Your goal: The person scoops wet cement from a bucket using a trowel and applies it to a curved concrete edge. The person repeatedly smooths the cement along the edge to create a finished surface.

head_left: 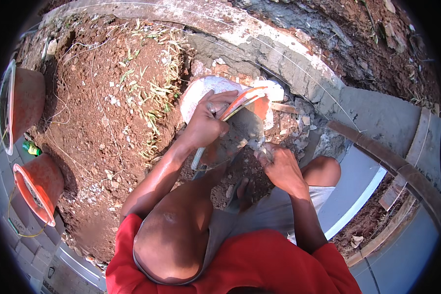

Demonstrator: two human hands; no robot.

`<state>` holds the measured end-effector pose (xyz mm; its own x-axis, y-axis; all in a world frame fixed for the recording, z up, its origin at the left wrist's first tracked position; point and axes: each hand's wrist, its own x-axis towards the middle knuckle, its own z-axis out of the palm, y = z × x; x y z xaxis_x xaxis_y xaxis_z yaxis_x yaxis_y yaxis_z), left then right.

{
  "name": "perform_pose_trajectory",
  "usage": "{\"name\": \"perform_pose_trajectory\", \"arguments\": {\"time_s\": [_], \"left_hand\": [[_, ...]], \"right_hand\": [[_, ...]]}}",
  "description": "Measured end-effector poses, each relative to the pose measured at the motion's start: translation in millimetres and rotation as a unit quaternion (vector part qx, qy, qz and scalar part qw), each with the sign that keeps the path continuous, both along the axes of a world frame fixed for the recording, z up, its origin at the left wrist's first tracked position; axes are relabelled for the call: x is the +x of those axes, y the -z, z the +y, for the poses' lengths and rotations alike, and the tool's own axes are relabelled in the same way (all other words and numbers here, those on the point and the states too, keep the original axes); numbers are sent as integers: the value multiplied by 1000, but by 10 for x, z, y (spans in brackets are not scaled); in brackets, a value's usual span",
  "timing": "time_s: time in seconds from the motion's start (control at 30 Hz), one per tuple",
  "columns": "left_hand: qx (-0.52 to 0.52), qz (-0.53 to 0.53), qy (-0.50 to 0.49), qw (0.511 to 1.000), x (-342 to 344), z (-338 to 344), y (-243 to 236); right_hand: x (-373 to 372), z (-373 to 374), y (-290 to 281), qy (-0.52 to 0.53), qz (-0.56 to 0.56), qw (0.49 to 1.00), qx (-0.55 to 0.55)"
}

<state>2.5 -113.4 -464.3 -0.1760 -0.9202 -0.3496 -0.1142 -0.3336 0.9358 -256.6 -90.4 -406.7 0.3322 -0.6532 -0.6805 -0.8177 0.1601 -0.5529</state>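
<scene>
While the left hand grips its rim, the mortar-caked orange bucket tilts over red soil, right hand clenched at its base

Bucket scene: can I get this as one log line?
left hand: grips bucket rim | right hand: at bucket base | bucket: tilted on soil

Red earth ground, rough and sloping.

Strewn with white stone chips at about nine o'clock, and with dry grass tufts toward eleven. Crossed by thin white strings near ten. Bore two orange buckets: one at nine, the other at eight. Bounded by a curved grey concrete kerb from twelve round to three.
</scene>
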Motion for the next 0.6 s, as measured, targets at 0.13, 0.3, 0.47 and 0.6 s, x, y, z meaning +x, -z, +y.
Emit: {"name": "perform_pose_trajectory", "arguments": {"time_s": [0.13,0.3,0.47,0.6], "left_hand": [[-9,-25,17,999,-136,-4,-83],[-23,-23,21,999,-23,24,-35],[-24,-20,-3,1000,-19,80,6],[-39,-2,-9,999,-79,21,32]], "right_hand": [[29,-3,223,123,-5,970,209],[-797,148,676,-104,136,983,-72],[-713,-290,364,-97,197,971,-94],[-297,-217,1085,-139,75,987,-8]]}}
